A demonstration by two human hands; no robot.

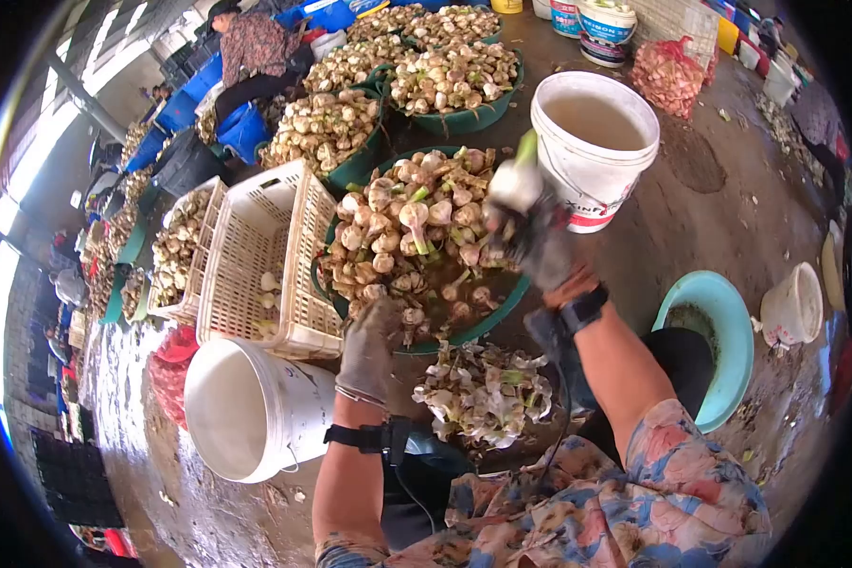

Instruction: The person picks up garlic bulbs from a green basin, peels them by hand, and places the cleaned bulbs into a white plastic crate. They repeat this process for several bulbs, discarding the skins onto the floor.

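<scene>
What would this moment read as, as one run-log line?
right hand: lifts garlic bulb | left hand: at green basin rim | white bucket: beyond

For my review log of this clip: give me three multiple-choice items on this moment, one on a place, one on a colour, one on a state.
1. Where does the white slatted plastic crate stand in the picture?
A. left of the green basin heaped with garlic bulbs
B. inside the upright white plastic bucket
C. on the light blue bowl

2. What colour is the bowl at the person's right side?
A. red
B. light blue
C. black

3. How does the white bucket nearest the left hand lie?
A. upright and full of bulbs
B. upside down
C. tipped on its side, mouth open

Answers: 1 A, the crate borders the basin's left rim. 2 B, its rim shows light blue. 3 C, the tipped white bucket shows its open mouth sideways, while the right hand lifts a garlic bulb.
</scene>
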